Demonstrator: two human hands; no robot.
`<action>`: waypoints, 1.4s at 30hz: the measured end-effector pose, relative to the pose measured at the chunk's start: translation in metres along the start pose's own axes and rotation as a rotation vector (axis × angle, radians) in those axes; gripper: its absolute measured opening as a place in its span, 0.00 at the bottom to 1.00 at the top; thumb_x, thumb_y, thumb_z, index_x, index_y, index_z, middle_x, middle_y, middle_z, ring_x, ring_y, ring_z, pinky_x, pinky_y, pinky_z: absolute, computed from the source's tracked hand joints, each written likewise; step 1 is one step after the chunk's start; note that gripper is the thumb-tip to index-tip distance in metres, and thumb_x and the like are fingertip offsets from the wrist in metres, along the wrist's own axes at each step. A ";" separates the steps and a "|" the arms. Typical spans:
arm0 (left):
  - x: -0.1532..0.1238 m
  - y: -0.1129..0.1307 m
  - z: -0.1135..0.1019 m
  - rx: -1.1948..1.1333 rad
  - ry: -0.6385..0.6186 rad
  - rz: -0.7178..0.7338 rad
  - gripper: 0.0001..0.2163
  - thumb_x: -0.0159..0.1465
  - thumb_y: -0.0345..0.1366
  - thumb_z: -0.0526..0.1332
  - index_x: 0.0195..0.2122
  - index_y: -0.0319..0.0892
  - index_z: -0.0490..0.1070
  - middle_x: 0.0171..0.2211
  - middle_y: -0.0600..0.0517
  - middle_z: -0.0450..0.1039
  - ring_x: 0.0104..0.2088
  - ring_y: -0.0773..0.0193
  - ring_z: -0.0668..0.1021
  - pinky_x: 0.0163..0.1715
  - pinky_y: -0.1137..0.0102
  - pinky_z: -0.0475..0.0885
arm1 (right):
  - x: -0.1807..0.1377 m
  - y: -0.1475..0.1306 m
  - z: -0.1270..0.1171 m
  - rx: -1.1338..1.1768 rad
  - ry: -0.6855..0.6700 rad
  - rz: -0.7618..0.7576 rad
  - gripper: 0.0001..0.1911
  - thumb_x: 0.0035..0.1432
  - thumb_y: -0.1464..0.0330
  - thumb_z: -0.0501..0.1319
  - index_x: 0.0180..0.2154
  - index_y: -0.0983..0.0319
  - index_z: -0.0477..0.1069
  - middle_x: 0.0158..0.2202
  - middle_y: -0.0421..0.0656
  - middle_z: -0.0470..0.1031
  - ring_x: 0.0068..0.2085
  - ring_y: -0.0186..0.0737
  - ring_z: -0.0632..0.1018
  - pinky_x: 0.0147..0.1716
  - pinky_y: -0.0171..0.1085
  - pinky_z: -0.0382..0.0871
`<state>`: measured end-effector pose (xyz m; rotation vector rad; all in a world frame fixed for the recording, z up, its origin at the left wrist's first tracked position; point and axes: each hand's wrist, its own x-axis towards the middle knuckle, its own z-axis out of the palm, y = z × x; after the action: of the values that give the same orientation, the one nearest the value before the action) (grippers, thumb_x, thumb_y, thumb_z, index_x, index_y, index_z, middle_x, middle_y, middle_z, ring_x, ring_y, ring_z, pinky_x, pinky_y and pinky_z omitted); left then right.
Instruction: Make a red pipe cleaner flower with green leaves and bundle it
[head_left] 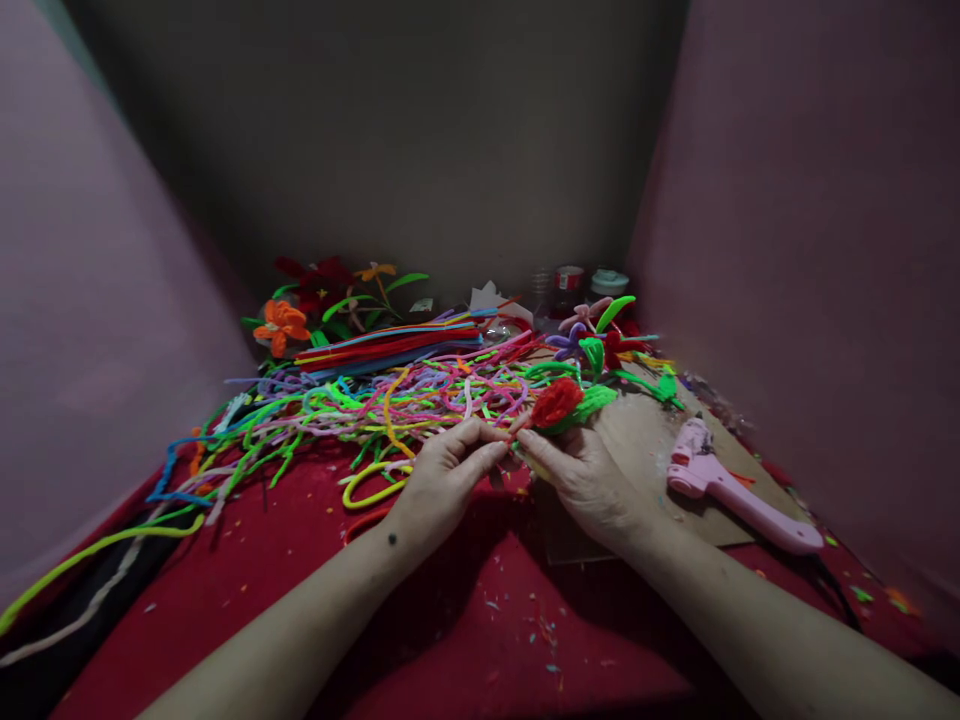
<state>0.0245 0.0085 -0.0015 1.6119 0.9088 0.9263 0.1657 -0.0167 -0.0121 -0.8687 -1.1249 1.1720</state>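
My left hand [454, 468] and my right hand [589, 485] meet above the near side of the table, fingers closed in pinches. Between them is a red pipe-cleaner flower [556, 402] with a green pipe-cleaner leaf [597, 402] beside it. The right thumb and fingers grip the flower below its red head. My left thumb and forefinger pinch its thin reddish stem end; the fingertips hide part of it. Just beyond the left hand spreads a tangled heap of coloured pipe cleaners [360, 405].
A pink hot glue gun [739, 490] lies on a brown board [726, 440] at the right. Straight pipe cleaners [394, 345] are bundled behind the heap. Finished flowers [281, 327] stand back left, jars [609, 283] back right. Scraps dot the red tablecloth [450, 620]; pink panels [810, 250] flank both sides.
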 end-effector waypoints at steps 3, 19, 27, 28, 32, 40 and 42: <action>0.002 -0.001 -0.003 -0.112 -0.077 -0.077 0.06 0.57 0.34 0.58 0.34 0.38 0.70 0.23 0.55 0.69 0.23 0.71 0.69 0.24 0.76 0.67 | 0.001 -0.001 -0.002 -0.027 -0.024 0.014 0.06 0.51 0.65 0.60 0.29 0.62 0.70 0.27 0.39 0.72 0.32 0.36 0.71 0.36 0.37 0.67; -0.004 -0.007 0.007 -0.128 0.075 -0.111 0.06 0.54 0.36 0.61 0.30 0.39 0.71 0.17 0.55 0.69 0.18 0.67 0.73 0.18 0.73 0.71 | 0.003 -0.003 -0.008 -0.090 -0.051 0.029 0.05 0.51 0.66 0.60 0.29 0.59 0.74 0.28 0.39 0.74 0.32 0.37 0.72 0.35 0.37 0.68; -0.007 -0.026 0.005 0.671 0.077 0.550 0.11 0.61 0.28 0.51 0.43 0.41 0.67 0.32 0.48 0.73 0.32 0.65 0.75 0.35 0.71 0.70 | 0.004 0.000 -0.007 0.004 -0.051 0.022 0.10 0.51 0.64 0.61 0.35 0.60 0.75 0.33 0.41 0.76 0.38 0.40 0.74 0.42 0.40 0.66; -0.007 -0.025 0.005 0.722 0.075 0.577 0.11 0.61 0.27 0.50 0.44 0.40 0.66 0.34 0.47 0.73 0.34 0.64 0.75 0.36 0.70 0.70 | 0.005 0.003 -0.008 0.029 -0.064 0.034 0.11 0.51 0.64 0.61 0.36 0.61 0.75 0.33 0.41 0.76 0.38 0.39 0.74 0.43 0.40 0.66; -0.006 -0.020 0.006 0.799 0.082 0.642 0.08 0.62 0.26 0.49 0.40 0.38 0.64 0.30 0.48 0.72 0.30 0.66 0.75 0.31 0.74 0.70 | 0.006 0.007 -0.008 0.111 -0.073 0.076 0.10 0.49 0.64 0.62 0.35 0.61 0.75 0.32 0.41 0.77 0.35 0.37 0.74 0.41 0.39 0.66; -0.006 -0.026 0.003 1.001 0.047 0.716 0.15 0.62 0.24 0.46 0.50 0.36 0.60 0.41 0.41 0.70 0.43 0.58 0.74 0.40 0.66 0.71 | 0.004 0.002 -0.004 0.133 -0.040 0.053 0.11 0.49 0.64 0.63 0.35 0.60 0.76 0.34 0.41 0.77 0.38 0.39 0.74 0.44 0.39 0.64; -0.008 -0.027 0.004 1.126 0.054 0.712 0.17 0.62 0.23 0.45 0.52 0.32 0.57 0.42 0.37 0.69 0.45 0.55 0.73 0.40 0.62 0.72 | 0.004 0.004 -0.006 0.158 -0.045 0.045 0.11 0.51 0.64 0.62 0.37 0.60 0.75 0.36 0.41 0.77 0.39 0.38 0.74 0.44 0.38 0.64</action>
<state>0.0214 0.0052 -0.0297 3.0183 0.9618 0.9667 0.1700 -0.0122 -0.0168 -0.7525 -1.0385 1.3045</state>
